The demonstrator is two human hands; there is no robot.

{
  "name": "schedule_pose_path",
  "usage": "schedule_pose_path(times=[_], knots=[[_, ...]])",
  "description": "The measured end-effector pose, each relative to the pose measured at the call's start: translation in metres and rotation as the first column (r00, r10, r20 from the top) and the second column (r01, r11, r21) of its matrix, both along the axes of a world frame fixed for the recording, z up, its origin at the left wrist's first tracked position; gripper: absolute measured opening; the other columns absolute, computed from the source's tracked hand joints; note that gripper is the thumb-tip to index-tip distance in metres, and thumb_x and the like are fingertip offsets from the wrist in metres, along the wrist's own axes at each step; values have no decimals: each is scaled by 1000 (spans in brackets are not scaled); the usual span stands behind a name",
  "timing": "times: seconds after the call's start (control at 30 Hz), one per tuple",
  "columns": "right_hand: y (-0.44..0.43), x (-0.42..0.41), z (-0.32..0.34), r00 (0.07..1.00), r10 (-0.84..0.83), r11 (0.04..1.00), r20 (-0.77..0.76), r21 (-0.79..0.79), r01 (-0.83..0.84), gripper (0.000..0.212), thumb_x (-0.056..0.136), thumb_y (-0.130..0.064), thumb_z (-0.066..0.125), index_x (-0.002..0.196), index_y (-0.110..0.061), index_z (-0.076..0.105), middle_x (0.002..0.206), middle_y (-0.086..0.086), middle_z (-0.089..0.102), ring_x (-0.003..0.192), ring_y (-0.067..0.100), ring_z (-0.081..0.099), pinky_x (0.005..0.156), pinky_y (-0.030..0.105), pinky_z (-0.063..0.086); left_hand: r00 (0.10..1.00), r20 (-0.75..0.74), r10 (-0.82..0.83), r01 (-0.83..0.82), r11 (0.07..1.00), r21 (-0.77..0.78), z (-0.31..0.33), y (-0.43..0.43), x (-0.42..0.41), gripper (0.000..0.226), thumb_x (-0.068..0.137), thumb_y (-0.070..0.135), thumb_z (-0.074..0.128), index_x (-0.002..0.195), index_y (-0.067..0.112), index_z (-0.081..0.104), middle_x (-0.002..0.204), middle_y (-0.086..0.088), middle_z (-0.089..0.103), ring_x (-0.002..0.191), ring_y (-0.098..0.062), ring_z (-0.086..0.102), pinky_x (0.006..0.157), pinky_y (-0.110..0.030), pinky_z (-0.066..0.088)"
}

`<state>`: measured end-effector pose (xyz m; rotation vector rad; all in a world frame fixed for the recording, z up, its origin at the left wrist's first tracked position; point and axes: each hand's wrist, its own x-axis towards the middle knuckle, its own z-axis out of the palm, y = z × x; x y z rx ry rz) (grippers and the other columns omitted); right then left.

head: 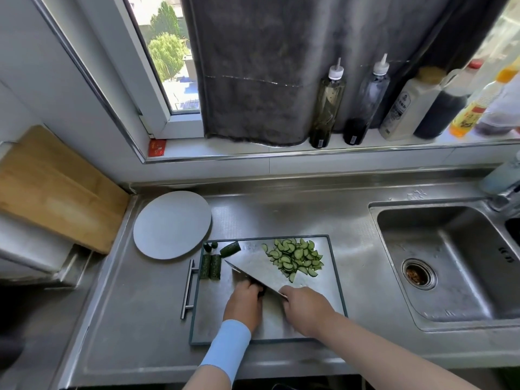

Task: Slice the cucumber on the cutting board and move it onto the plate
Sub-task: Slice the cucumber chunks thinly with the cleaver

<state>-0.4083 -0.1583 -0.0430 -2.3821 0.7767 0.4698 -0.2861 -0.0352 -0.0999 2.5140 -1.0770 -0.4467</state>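
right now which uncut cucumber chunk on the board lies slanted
The chunk just beyond the knife tip; the other two, left of the blade, lie side by side, straight.

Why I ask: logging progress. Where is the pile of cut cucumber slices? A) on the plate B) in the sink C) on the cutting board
C: the slices lie heaped on the cutting board, and none are on the plate.

Half-moon slices (295,257) piled far-right on the steel board (323,277), uncut chunks (215,266) at its left edge, grey plate (172,225) just beyond.
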Motion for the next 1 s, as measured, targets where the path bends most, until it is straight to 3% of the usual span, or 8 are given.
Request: schedule_pose_path(times=[0.17,0.3,0.43,0.57,0.77,0.9,1.0], knots=[[-2,1,-2,1000,21,1000,-7,10,-21,28,99,-24,37,119,-24,58,107,10,69,97,31,60,72,35,45,1000,14,1,0,998,-63,-5,2,1,20,88,15,60,103,13,73,106,-7,62,98,-26,59,78,-34,49],[-7,1,-1,999,41,999,1,17,-41,20,99,-25,38,106,-23,56,103,9,68,94,33,60,70,35,44,1000,11,18,-17,993,-114,-10,5,2,13,79,11,70,90,12,75,93,-6,64,85,-27,62,67,-33,53],[-14,3,2,998,27,999,58,-29,-26,34,101,-31,40,131,-33,55,111,6,70,98,29,63,74,34,45,1000,3,16,-15,986,-166,-8,3,0,14,76,7,72,89,13,76,90,-4,66,82,-24,62,66,-31,55],[-9,6,1,999,40,999,34,0,-40,37,101,-28,41,135,-33,54,116,7,69,102,30,63,76,33,45,1000,7,8,-6,986,-165,-16,7,-1,18,73,5,74,90,12,76,88,-6,66,80,-26,63,61,-33,56],[-4,3,0,997,42,999,61,23,-44,31,100,-25,39,120,-34,61,106,3,70,95,28,62,68,31,39,999,11,33,-29,973,-231,-23,8,-4,21,69,2,80,87,12,75,84,-3,64,77,-22,62,56,-29,54],[1,1,1,997,55,998,58,0,-55,21,100,-24,38,109,-26,57,92,6,67,81,29,56,67,35,46,999,50,15,-2,970,-242,-22,8,-6,23,64,2,83,84,10,76,80,-5,64,73,-24,61,52,-26,52],[2,3,2,996,76,997,50,-20,-75,19,99,-23,38,109,-24,55,89,8,65,75,28,49,64,36,42,998,57,28,-13,970,-243,-21,6,-4,21,62,4,86,78,10,76,75,-6,63,68,-26,62,48,-28,52]])
